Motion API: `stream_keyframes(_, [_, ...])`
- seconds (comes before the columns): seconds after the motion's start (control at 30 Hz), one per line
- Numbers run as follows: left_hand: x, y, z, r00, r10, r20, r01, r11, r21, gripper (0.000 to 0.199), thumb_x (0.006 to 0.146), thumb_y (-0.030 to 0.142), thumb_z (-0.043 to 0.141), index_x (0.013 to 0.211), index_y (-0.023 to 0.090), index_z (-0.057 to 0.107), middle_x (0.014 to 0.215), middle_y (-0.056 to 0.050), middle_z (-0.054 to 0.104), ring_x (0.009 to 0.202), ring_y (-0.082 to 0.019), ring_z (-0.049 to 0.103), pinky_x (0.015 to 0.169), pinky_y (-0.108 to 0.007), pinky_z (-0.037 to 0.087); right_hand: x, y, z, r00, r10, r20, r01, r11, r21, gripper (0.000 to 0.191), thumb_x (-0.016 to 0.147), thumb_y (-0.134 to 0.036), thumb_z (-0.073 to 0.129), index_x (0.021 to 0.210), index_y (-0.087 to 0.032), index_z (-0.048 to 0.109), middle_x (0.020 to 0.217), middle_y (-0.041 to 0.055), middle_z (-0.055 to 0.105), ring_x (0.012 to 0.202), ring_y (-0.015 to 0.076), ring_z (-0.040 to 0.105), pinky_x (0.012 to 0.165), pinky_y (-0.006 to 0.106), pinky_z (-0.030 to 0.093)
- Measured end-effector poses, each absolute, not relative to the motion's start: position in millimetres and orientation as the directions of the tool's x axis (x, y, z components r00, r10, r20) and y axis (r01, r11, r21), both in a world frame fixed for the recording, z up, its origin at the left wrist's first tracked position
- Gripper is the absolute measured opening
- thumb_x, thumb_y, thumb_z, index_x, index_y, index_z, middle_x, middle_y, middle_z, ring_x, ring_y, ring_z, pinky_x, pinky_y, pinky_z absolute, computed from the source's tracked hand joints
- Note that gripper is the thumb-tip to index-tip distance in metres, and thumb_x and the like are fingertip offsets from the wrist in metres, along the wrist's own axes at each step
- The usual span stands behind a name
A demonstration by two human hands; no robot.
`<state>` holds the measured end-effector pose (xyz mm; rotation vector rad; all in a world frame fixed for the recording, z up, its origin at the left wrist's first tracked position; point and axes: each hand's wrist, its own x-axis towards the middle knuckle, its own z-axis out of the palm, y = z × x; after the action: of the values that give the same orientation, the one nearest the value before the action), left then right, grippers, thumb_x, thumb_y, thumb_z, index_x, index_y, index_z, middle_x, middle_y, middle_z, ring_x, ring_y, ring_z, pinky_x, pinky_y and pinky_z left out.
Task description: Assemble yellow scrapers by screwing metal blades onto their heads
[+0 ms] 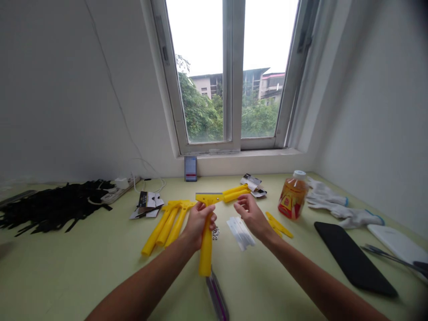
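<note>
**Left hand** [198,224]: its fingers [209,217] wrap tightly around the handle of a yellow plastic scraper [206,249], just below the head.

**Right hand** [252,217]: its fingers [241,203] are loosely curled and a little spread, pinching nothing, just beside the scraper's head and not touching it.

**Held thing:** the scraper stands tilted above the surface [100,272], head away from the person, handle toward the person.

**Just by the hands:** small metal nuts [216,232] lie beside the scraper's handle; a white packet of blades [240,233] lies below the right hand.

**Nearby:** three yellow scraper handles [167,225] lie to the left, two more [236,193] beyond the held head, and small yellow pieces [278,225] to the right.

**Farther out:** an orange drink bottle [293,195], white work gloves [344,205], a black pad [354,258], a pile of black strips [50,207], and a power strip [115,194] below the window [230,76].
</note>
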<state>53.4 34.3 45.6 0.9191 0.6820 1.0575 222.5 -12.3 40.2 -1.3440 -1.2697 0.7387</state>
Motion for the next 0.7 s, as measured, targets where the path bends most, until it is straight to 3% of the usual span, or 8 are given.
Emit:
stream_keyframes(0.07, [46.5, 46.7, 51.1, 0.289, 0.957, -0.029, -0.455, 0.164, 0.875, 0.039, 0.064, 0.021, 0.079, 0.085, 0.019, 0.046, 0.074, 0.007, 0.048, 0.047, -0.003, 0.046, 0.037, -0.014, 0.031, 208.8, -29.1, 44.9, 0.025, 0.977, 0.211, 0.565, 0.160, -0.810, 0.038, 0.084, -0.055, 0.054, 0.102, -0.022, 0.056, 0.081, 0.0049, 0.065, 0.074, 0.0220, 0.061, 0.067, 0.036, 0.044])
stream_keyframes(0.13, [38.9, 57.4, 57.7, 0.256, 0.967, 0.008, -0.486, 0.122, 0.865, 0.038, 0.063, 0.018, 0.078, 0.086, 0.018, 0.047, 0.074, 0.006, 0.049, 0.047, -0.002, 0.046, 0.038, -0.014, 0.031, 186.8, -49.2, 45.8, -0.212, 0.974, 0.078, 0.758, 0.215, -0.616, 0.052, 0.080, -0.060, 0.055, 0.118, -0.025, 0.055, 0.077, 0.0051, 0.068, 0.072, 0.0258, 0.063, 0.063, 0.036, 0.042])
stream_keyframes(0.23, [28.9, 67.7, 66.1, 0.226, 0.973, 0.043, -0.527, 0.085, 0.845, 0.037, 0.062, 0.016, 0.077, 0.086, 0.018, 0.048, 0.074, 0.006, 0.050, 0.047, -0.002, 0.045, 0.038, -0.014, 0.031, 153.4, -73.3, 37.4, -0.327, 0.945, -0.026, 0.882, 0.295, -0.366, 0.079, 0.072, -0.061, 0.060, 0.140, -0.025, 0.042, 0.090, 0.0118, 0.071, 0.077, 0.0333, 0.066, 0.062, 0.037, 0.042])
stream_keyframes(0.3, [24.2, 71.5, 69.5, 0.206, 0.977, 0.048, -0.539, 0.072, 0.839, 0.037, 0.063, 0.015, 0.076, 0.087, 0.018, 0.048, 0.076, 0.005, 0.051, 0.047, -0.002, 0.046, 0.039, -0.014, 0.032, 139.7, -80.5, 29.2, -0.382, 0.921, -0.079, 0.894, 0.347, -0.283, 0.083, 0.071, -0.052, 0.061, 0.145, -0.025, 0.035, 0.094, 0.0136, 0.071, 0.076, 0.0344, 0.068, 0.060, 0.037, 0.042])
stream_keyframes(0.47, [17.2, 76.4, 75.6, 0.187, 0.978, 0.095, -0.553, 0.025, 0.833, 0.036, 0.063, 0.015, 0.076, 0.087, 0.018, 0.049, 0.074, 0.006, 0.048, 0.047, -0.002, 0.045, 0.039, -0.014, 0.032, 144.7, -75.3, 32.2, -0.364, 0.932, 0.002, 0.890, 0.348, -0.295, 0.066, 0.079, -0.025, 0.049, 0.143, -0.022, 0.036, 0.093, 0.0114, 0.072, 0.077, 0.0288, 0.068, 0.061, 0.034, 0.042])
stream_keyframes(0.6, [12.2, 78.2, 80.8, 0.177, 0.979, 0.106, -0.560, 0.012, 0.828, 0.035, 0.064, 0.015, 0.074, 0.087, 0.018, 0.049, 0.076, 0.006, 0.048, 0.048, -0.002, 0.046, 0.039, -0.014, 0.032, 186.9, -59.6, 63.6, -0.149, 0.963, 0.223, 0.924, 0.216, -0.315, 0.057, 0.088, -0.031, 0.046, 0.143, -0.020, 0.035, 0.093, 0.0116, 0.072, 0.069, 0.0262, 0.066, 0.058, 0.035, 0.043])
stream_keyframes(0.7, [11.5, 78.1, 80.9, 0.164, 0.979, 0.119, -0.568, -0.005, 0.823, 0.035, 0.064, 0.016, 0.074, 0.087, 0.018, 0.048, 0.078, 0.005, 0.048, 0.048, -0.002, 0.045, 0.038, -0.015, 0.032, 230.7, -48.3, 92.3, -0.024, 0.868, 0.496, 0.930, 0.201, -0.308, 0.034, 0.088, -0.043, 0.052, 0.113, -0.021, 0.060, 0.089, 0.0094, 0.072, 0.074, 0.0250, 0.068, 0.062, 0.034, 0.048])
